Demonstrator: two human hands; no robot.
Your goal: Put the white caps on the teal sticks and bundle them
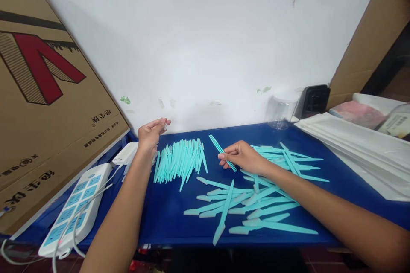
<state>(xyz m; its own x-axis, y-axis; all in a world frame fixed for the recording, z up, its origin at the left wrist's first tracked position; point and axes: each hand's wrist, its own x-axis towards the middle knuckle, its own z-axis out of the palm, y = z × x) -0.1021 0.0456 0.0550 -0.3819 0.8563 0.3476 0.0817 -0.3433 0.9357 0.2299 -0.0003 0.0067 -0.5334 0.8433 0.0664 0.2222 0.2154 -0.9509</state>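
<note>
My right hand is closed in a pinch around a few turquoise eyebrow razors, which it holds tilted above the blue table. Raised near the wall, my left hand has its fingertips pressed together on a small clear-white piece, too small to name surely. Below and right of that hand lies a tight row of turquoise razors, mostly side by side. More razors are scattered loosely at the front, and others lie partly behind my right forearm.
Small clear pieces lie beside my left forearm, near a white charger-like block. A white power strip with cables runs along the left. A clear jar, white sheets and a black case stand right. Cardboard flanks the table.
</note>
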